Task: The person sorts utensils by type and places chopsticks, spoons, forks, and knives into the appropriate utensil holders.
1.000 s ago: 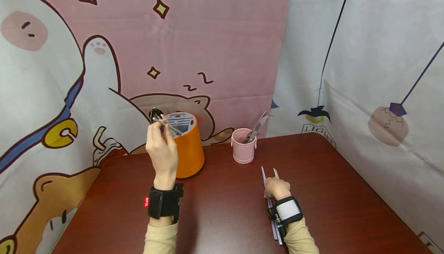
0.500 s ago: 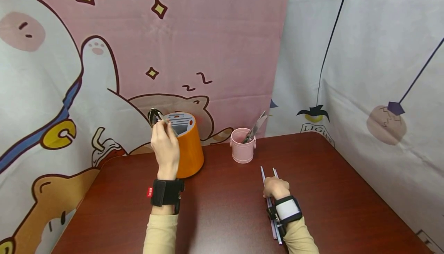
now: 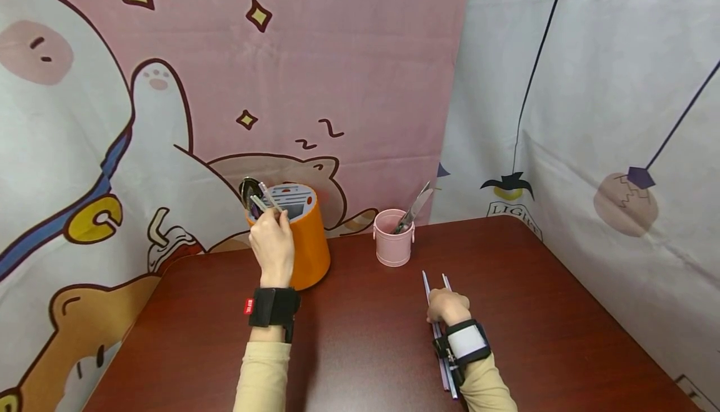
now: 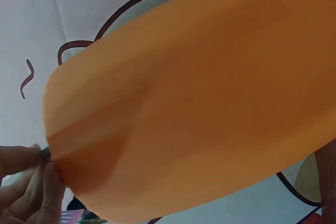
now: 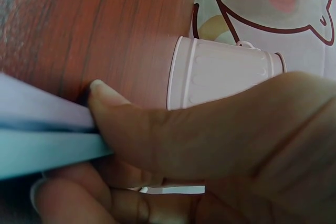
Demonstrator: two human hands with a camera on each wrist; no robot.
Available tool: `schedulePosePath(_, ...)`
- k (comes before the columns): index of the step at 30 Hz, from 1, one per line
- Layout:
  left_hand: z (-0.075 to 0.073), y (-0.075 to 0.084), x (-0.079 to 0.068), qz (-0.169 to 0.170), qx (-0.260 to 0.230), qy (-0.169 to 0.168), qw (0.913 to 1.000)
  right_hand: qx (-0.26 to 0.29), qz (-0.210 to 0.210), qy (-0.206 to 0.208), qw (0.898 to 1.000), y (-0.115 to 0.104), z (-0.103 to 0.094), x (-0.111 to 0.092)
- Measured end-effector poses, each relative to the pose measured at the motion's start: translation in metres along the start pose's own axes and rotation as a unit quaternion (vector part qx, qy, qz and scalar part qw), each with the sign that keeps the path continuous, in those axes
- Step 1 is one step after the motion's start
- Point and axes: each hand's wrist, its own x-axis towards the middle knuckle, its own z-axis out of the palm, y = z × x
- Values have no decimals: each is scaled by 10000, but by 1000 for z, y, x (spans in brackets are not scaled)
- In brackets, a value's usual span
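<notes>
In the head view my left hand [image 3: 272, 242] pinches two thin pale chopsticks [image 3: 269, 196] at the near left rim of the orange utensil holder [image 3: 310, 249]. Their upper ends stick up past the fingers; their lower ends are hidden. The left wrist view is mostly filled by the holder's side, with the fingertips [image 4: 47, 182] against its rim. My right hand [image 3: 449, 306] grips several long chopsticks [image 3: 426, 284] low over the table, their ends spreading apart. Up close in the right wrist view, thumb and fingers clasp a pale lilac chopstick [image 5: 42, 103] and a pale blue-green chopstick [image 5: 47, 150].
A small pink bucket [image 3: 392, 246] with metal utensils [image 3: 415, 209] leaning in it stands at the back middle of the brown table [image 3: 360, 337]. Beside the holder's left rim shows a dark round shiny thing [image 3: 247, 188]. Printed cloth [image 3: 360, 74] hangs behind the table.
My left hand has shifted slightly right and down by the holder's rim. The chopsticks in it have turned, so their ends now point up and left. The right hand stays put.
</notes>
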Motion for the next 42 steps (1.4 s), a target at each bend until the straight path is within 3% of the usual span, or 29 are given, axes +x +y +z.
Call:
schedulePosePath(8, -10, 4, -9, -215, 50, -149, 9996, -2, 22, 35, 10000, 1, 3, 2)
schedulePosePath(15, -24, 7, -35, -64, 125, -178, 9997, 70, 85, 31, 9999, 4, 3, 1)
schedulePosePath(20, -30, 11, -61, 189, -165, -695, 9973, 45, 39, 96, 9999, 4, 2, -1)
schedulePosePath(26, -29, 16, -87, 199, -464, -1551, 9866, 56, 49, 158, 9998, 3, -6, -6)
schedulePosePath(32, -25, 20, -94, 240, -605, -2122, 9750, 137, -55, 376, 9992, 2, -15, -7)
schedulePosePath(42, -19, 28, -99, 261, -768, -2487, 9652, 316, -511, 1261, 9902, -7, -30, -19)
